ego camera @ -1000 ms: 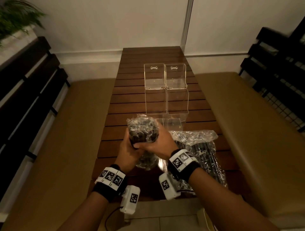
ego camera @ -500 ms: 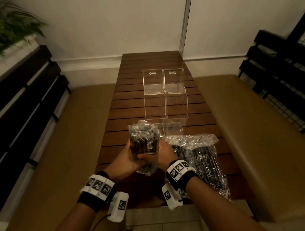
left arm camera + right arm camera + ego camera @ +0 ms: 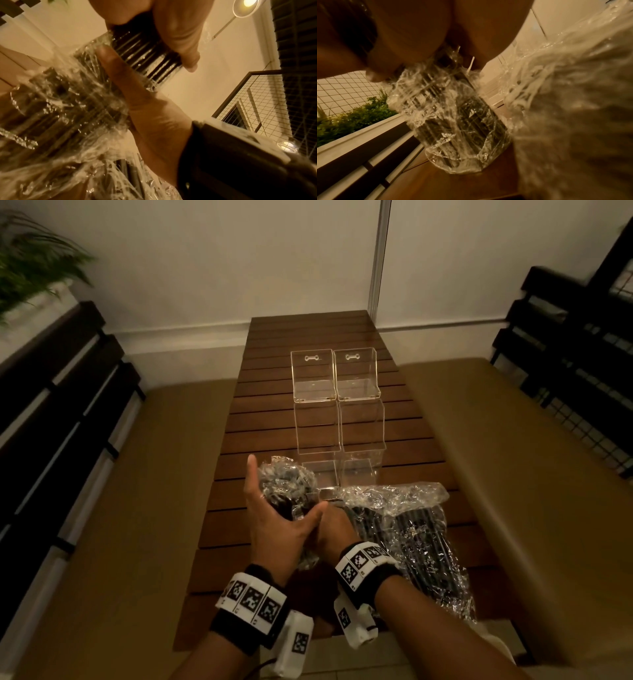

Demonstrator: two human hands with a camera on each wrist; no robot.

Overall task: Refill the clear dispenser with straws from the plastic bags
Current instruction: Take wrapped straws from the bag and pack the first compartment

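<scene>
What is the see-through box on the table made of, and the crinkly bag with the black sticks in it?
The clear dispenser looks like hard, glossy acrylic: the table slats show through its flat, shiny-edged walls. The bag of straws looks like thin clear plastic film, wrinkled and glinting. The straws look like smooth black plastic, though that is uncertain.

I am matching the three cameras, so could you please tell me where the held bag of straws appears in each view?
Head: the held bag of straws is low centre, upright between both hands.
Left wrist: it fills the left side.
Right wrist: centre, its lower end above the table.
Shared landmark: the second bag, also at bottom centre and right.
</scene>
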